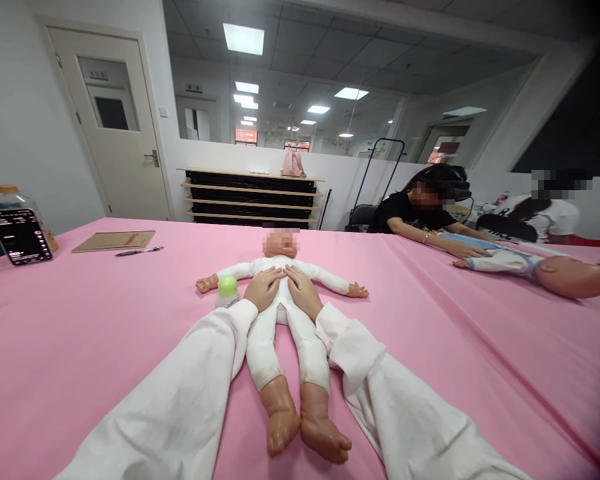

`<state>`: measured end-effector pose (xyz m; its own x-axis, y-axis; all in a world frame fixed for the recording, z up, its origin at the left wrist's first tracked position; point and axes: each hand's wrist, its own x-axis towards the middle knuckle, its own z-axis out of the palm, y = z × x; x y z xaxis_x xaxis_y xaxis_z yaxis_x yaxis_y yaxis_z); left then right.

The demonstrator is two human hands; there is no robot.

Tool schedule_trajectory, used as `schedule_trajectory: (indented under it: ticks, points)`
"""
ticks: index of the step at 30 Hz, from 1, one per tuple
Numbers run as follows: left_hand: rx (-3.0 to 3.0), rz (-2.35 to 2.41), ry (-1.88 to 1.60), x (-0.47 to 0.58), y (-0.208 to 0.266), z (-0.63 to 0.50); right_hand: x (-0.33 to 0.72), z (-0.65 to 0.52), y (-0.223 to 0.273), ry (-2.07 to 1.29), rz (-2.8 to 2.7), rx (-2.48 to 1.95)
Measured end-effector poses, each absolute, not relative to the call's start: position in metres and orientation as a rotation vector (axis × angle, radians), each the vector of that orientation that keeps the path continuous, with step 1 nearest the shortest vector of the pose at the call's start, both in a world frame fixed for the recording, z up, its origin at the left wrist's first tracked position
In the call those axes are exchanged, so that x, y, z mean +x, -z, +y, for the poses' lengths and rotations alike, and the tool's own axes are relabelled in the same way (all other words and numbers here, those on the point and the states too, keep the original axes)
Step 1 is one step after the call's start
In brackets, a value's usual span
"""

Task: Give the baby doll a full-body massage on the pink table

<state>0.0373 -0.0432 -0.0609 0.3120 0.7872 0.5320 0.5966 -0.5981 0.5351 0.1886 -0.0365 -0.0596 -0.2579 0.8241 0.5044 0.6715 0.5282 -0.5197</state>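
Observation:
A baby doll [281, 313] with a white cloth body lies on its back on the pink tablecloth [130, 347], feet towards me and arms spread. My left hand [266, 288] rests flat on one side of its chest, fingers stretched out. On the other side of the chest lies my right hand [303, 291], also flat and open. The fingertips of both hands nearly meet at the middle. Close beside my left hand stands a small jar with a green lid [227, 288], partly behind my sleeve.
At the left are a propped phone [21, 237], a bottle [17, 198], a brown notebook [114, 241] and a pen [140, 251]. On the right, a person [420, 207] reaches over another doll [540, 267]. A second person [550, 210] sits beyond. Shelves [253, 195] stand behind the table.

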Motion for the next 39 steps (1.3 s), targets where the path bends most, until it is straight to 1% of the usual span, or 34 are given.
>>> schedule_trajectory:
  ticks: [39]
  points:
    - [2.341,1.268,-1.195,0.0376,0.0620,-0.0416,0.1887,-0.0377,0.0596,-0.263,-1.989,-1.195]
